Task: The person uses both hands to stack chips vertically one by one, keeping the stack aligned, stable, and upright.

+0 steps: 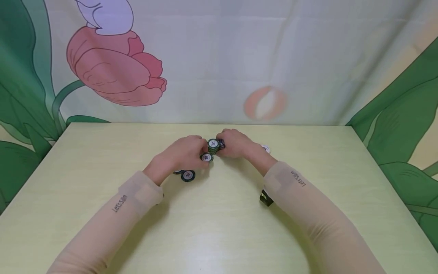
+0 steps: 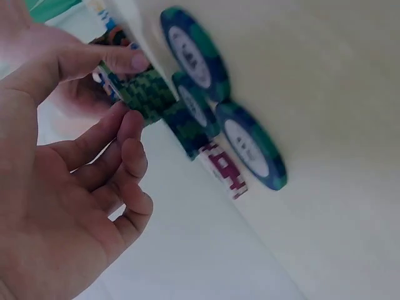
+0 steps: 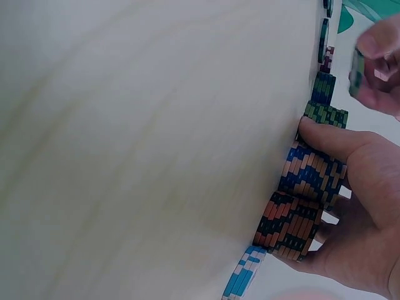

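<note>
My left hand (image 1: 188, 152) pinches a green poker chip (image 3: 356, 72) between thumb and fingers, tilted on its edge. Just behind it stands a stack of green poker chips (image 1: 213, 144), its top one marked 20. On the stack's other side, my right hand (image 1: 236, 144) holds the stacks. In the right wrist view its thumb lies along the green stack, and its fingers curl behind a blue-and-tan stack (image 3: 310, 170) and an orange-and-black stack (image 3: 289, 225). The head view hides most of these under the right hand.
Flat dark green-and-blue chips (image 1: 188, 175) lie near the left wrist. Beside them are a dark green stack (image 2: 187, 128) and red-and-white chips (image 2: 224, 169). A light blue-and-white stack (image 3: 244, 272) ends the row on the right. A printed curtain (image 1: 212, 68) hangs behind the table (image 1: 212, 228).
</note>
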`<act>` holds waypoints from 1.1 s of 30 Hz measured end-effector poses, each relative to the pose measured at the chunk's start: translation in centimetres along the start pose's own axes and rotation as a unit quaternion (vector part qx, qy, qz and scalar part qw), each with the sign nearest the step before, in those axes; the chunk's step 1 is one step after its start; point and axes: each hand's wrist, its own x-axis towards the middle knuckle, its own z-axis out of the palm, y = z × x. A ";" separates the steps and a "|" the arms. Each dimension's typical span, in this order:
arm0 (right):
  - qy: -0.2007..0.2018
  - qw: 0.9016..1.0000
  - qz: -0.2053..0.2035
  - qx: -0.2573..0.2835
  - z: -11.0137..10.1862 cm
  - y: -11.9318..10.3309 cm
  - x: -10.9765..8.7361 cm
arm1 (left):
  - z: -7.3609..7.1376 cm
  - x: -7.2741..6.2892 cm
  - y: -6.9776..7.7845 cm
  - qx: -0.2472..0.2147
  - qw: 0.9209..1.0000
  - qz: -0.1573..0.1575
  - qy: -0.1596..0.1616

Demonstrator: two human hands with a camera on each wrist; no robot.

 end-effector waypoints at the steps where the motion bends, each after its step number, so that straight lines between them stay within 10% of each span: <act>1: 0.001 1.000 0.000 -0.001 0.0 0.0 0.0 | -0.2 0.1 0.0 -0.003 1.000 -0.001 0.006; 13: -0.003 1.000 0.000 -0.006 0.1 0.4 0.2 | -0.1 1.7 -0.4 0.018 0.996 -0.016 0.083; 33: -0.005 1.000 0.009 -0.004 0.0 0.0 -0.1 | 0.6 3.0 -0.4 0.015 0.997 -0.019 0.076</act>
